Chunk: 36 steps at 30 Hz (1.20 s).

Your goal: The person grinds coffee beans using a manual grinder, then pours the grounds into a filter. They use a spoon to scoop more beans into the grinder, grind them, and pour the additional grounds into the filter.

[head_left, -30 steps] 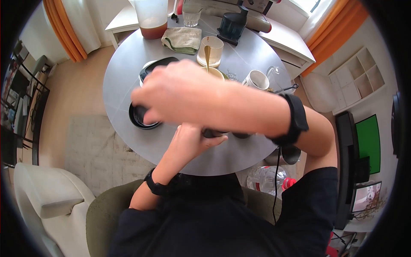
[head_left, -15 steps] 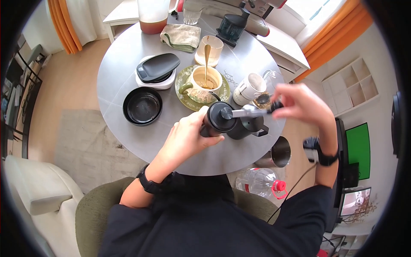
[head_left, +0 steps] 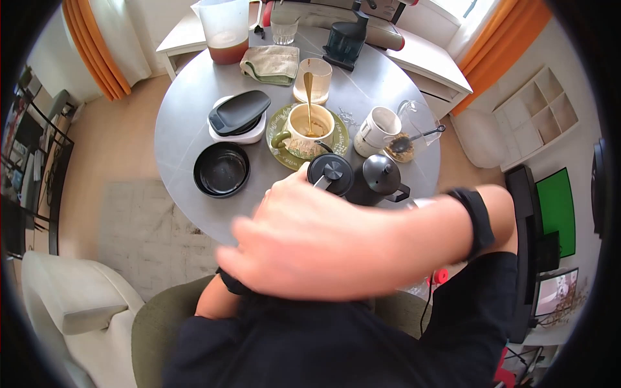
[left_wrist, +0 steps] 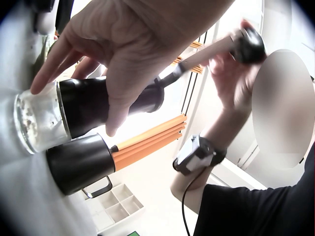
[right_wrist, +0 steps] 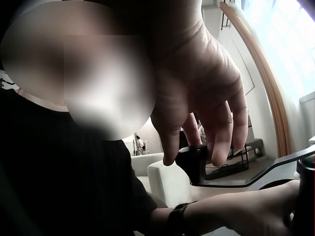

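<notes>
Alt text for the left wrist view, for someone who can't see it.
The left hand grips a black grinder with a clear base while the right hand holds the knob of its crank. A black pot stands beside the grinder.

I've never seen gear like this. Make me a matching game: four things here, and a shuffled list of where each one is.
Things
1. Grinder
2. Knob
3. Gold spoon
4. Cloth

Places
A. Beside the jug
B. At the right hand's fingertips
C. In the mug
D. In the left hand's grip

Pairs: 1-D, 2-B, 3-C, 4-A
</notes>
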Each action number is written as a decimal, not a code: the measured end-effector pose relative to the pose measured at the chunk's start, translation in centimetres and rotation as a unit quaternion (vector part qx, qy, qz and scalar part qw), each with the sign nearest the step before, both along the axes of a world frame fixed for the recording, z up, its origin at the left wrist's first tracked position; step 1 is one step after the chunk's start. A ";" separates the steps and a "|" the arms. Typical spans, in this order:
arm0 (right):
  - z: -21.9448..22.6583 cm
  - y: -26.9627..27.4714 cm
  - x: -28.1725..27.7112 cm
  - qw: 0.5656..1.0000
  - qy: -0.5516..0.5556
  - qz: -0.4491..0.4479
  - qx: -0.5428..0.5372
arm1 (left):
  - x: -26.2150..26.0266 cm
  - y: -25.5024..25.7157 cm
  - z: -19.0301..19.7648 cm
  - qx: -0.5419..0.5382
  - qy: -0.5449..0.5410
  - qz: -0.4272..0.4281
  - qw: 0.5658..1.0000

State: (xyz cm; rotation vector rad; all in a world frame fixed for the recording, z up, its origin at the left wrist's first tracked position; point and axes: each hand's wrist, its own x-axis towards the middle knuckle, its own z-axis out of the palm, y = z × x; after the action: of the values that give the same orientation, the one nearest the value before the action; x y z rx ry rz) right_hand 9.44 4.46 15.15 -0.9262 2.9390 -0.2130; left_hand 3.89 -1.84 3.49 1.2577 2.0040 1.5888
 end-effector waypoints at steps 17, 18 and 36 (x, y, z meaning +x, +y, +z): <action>1.6 17.3 1.3 0.917 -0.074 -0.386 0.071 | -1.5 0.9 -2.6 -0.054 -0.028 -0.048 0.997; 1.8 16.9 3.3 0.927 -0.076 -0.362 0.059 | -1.6 0.9 -2.8 -0.055 -0.027 -0.049 0.997; -0.5 1.3 -4.2 1.000 -0.018 0.018 -0.013 | -2.1 0.4 -5.1 -0.040 -0.001 -0.081 0.996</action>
State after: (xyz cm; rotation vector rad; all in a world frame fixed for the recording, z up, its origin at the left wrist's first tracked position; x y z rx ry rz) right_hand 5.21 5.80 14.69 -0.9680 2.8901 -0.2642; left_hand 1.76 -1.47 -1.58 1.3490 1.8914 1.4196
